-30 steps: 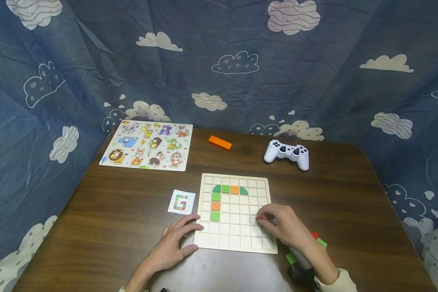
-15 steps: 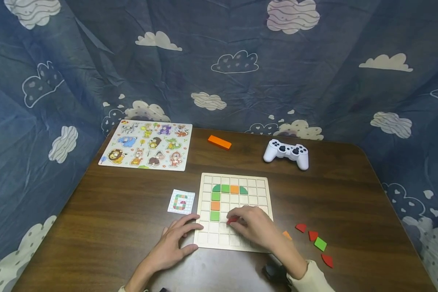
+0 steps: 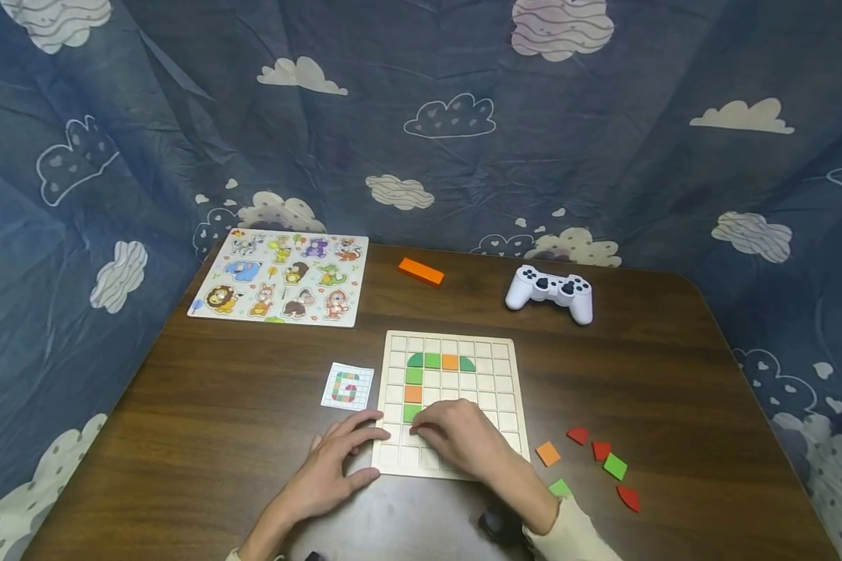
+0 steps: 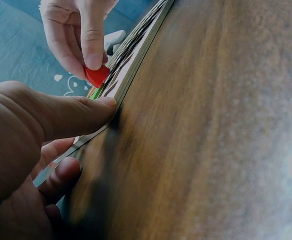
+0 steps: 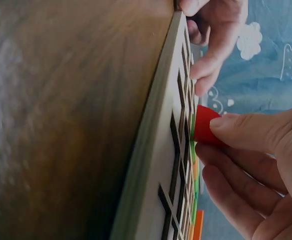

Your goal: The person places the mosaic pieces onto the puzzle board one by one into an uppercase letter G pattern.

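My right hand pinches a red tile with a rounded edge between thumb and fingertips. It holds the tile over the lower left of the wooden grid board, just below the lowest green tile of the left column. Green and orange tiles lie in the board's cells, making a top row and a left column. At the board's left edge my left hand rests with thumb and fingertips touching the rim. Beside it lies a small pattern card showing a coloured G-like shape. The right fingers partly hide the red tile in the head view.
Loose tiles lie right of the board: an orange square, a green square, several red pieces. Farther back are an animal puzzle, an orange block and a white game controller.
My right hand has moved left across the board with the red tile, from its right side to the left column. Loose tiles at the right have come into sight. My left hand has stayed put.
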Demonstrator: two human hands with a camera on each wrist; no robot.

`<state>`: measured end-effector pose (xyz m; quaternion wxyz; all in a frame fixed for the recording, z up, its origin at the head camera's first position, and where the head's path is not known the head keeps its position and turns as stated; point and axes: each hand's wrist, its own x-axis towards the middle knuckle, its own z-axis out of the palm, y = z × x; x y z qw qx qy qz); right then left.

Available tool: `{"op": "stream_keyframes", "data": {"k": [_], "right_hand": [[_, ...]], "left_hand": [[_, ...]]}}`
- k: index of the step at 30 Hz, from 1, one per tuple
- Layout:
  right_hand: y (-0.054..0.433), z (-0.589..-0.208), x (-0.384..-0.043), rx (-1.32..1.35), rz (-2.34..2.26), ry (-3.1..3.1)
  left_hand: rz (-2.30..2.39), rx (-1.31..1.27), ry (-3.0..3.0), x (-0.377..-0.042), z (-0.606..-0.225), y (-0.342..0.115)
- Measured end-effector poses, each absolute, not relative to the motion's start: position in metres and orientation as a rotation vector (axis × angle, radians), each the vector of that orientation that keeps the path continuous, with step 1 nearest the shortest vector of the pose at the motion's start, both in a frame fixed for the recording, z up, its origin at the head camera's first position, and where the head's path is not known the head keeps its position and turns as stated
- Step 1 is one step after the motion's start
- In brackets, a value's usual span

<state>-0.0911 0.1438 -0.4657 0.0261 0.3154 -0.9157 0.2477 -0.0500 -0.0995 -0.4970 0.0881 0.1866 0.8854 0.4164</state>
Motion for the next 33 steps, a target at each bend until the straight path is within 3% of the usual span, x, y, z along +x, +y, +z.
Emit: {"op": "stream_keyframes", "data": {"k": [11,24,33], "right_hand": [[0.134,-0.467,-0.088,1.014,0.650,-2.802],[0.144,-0.465,-0.078,1.273,0.593,-2.827],[0.141,-0.467,-0.081,1.173,0.690,-2.864]], "left_hand": [[1.253,0.578,2.649,-0.050,-0.498,-0.100],[1.259,0.564,2.628,-0.049,-0.498,-0.099],[1.255,0.571,2.628,-0.049,-0.497,-0.099]]}}
